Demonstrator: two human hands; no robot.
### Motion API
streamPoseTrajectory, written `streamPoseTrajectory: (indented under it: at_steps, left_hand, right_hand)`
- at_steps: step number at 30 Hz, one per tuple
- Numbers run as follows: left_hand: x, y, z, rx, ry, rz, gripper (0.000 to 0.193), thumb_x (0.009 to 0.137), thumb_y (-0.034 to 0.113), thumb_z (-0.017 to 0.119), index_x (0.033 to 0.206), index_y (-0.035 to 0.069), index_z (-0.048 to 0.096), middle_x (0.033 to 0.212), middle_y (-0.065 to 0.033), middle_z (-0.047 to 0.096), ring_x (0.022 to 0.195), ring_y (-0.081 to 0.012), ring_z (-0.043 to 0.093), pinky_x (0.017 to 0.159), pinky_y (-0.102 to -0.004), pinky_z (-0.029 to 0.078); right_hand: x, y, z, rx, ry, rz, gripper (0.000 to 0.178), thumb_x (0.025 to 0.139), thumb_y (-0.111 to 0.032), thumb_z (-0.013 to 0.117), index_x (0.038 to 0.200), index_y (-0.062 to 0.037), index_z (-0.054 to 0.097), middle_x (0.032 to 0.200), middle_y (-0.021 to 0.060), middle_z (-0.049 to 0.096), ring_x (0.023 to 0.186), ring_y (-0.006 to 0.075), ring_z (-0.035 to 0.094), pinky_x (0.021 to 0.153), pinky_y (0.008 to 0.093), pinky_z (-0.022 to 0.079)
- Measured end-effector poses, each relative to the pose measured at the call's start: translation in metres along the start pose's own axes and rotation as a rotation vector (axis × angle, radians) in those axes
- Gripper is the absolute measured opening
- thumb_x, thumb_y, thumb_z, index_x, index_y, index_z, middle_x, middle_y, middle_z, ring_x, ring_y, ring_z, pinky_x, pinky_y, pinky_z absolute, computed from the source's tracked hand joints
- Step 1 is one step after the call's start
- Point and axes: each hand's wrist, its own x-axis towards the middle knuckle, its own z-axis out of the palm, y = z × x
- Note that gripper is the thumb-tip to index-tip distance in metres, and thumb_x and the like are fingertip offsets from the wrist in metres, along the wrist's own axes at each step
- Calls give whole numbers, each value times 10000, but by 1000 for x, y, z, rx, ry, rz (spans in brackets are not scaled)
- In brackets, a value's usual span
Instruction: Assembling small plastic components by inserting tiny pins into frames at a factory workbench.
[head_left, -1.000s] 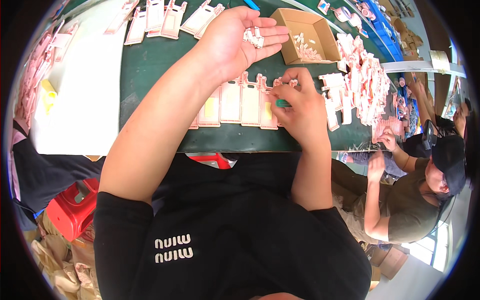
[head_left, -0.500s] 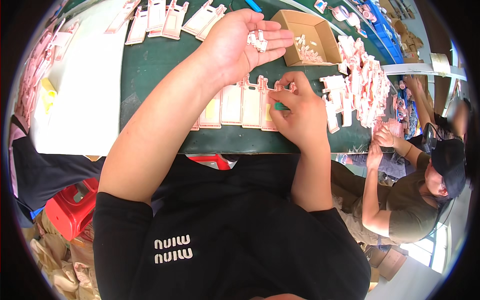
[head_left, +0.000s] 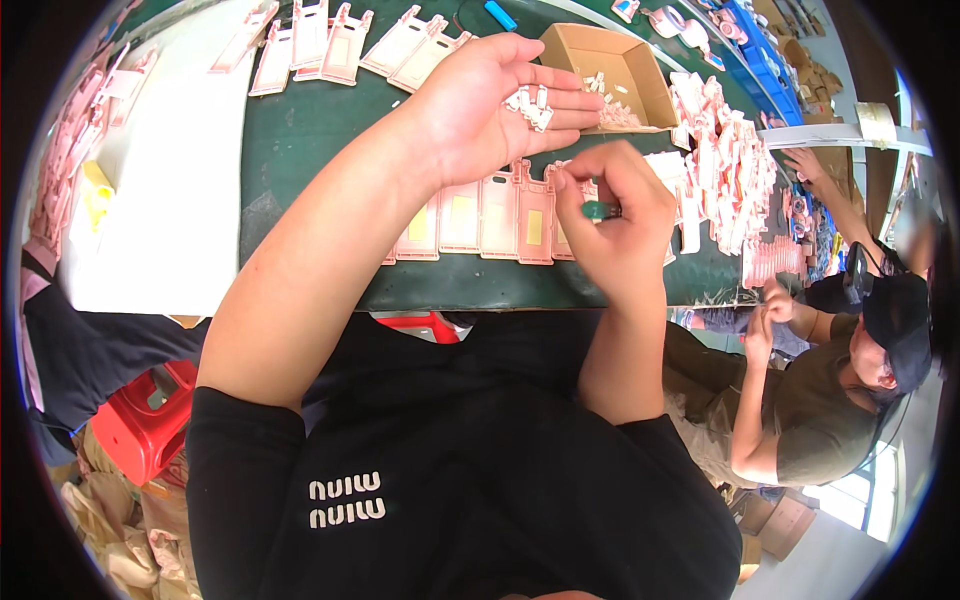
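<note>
My left hand (head_left: 492, 105) is palm up with its fingers stretched out, carrying several small white plastic pieces (head_left: 532, 106) on the palm and fingers. My right hand (head_left: 625, 215) is closed, thumb and forefinger brought together, around a tool with a green handle (head_left: 600, 210). What its fingertips pinch is too small to make out. Below and between the hands lies a row of flat pink-edged frames (head_left: 500, 215), side by side, some with a yellow patch. The right fingertips are at the row's right end, over the upper edge of a frame.
A cardboard box (head_left: 610, 75) with small white pieces stands beyond my hands. Pink parts form a heap (head_left: 725, 165) on the right. More frames (head_left: 345, 45) and a blue cylinder (head_left: 500, 15) lie at the back. A white board (head_left: 165, 200) covers the left side. A co-worker (head_left: 820, 400) sits at right.
My right hand has moved right along the row, uncovering another frame. My left hand has shifted slightly right and nearer, the white pieces still on it. The co-worker's hands have moved.
</note>
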Motion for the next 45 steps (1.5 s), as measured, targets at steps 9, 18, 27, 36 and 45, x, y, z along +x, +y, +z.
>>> streamPoseTrajectory:
  at_steps: [9, 18, 27, 36, 45]
  left_hand:
    - [7, -9, -13, 103, -18, -70, 635, 1141, 442, 465, 1452, -105, 557, 1331, -242, 681, 1117, -314, 714, 1020, -475, 582]
    - [2, -7, -4, 49, -37, -60, 571, 1163, 384, 431, 1399, -116, 577, 1386, -266, 683, 1119, -293, 716, 975, -463, 592]
    - [3, -7, -5, 90, -2, -41, 553, 1158, 377, 442, 1385, -109, 574, 1363, -273, 697, 1095, -306, 727, 1014, -463, 589]
    - [13, 10, -16, -136, 143, 176, 392, 1133, 282, 424, 1179, -71, 588, 1324, -347, 671, 1353, -446, 645, 1215, -548, 495]
    - [12, 18, -17, -303, 184, 130, 310, 1086, 245, 497, 1071, -37, 625, 1256, -292, 704, 1273, -429, 674, 1195, -533, 497]
  right_hand:
    - [17, -6, 19, -33, 102, 38, 171, 861, 21, 863, 1016, -12, 800, 1033, 74, 800, 807, 158, 735, 696, 287, 561]
    - [15, -5, 4, -189, 88, 16, 149, 867, 20, 835, 998, -29, 786, 1014, 72, 782, 836, 212, 741, 686, 326, 554]
    - [11, -4, 14, -160, 86, 50, 153, 855, 22, 817, 984, -48, 774, 1013, 63, 735, 828, 202, 705, 657, 326, 531]
    - [2, -15, 21, -183, -103, 3, 169, 797, 5, 839, 939, -45, 764, 1188, 91, 642, 885, 244, 726, 691, 370, 579]
    - [-8, -5, 41, -286, -228, 15, 171, 753, -88, 862, 896, -80, 768, 1228, 4, 645, 721, 245, 727, 635, 405, 589]
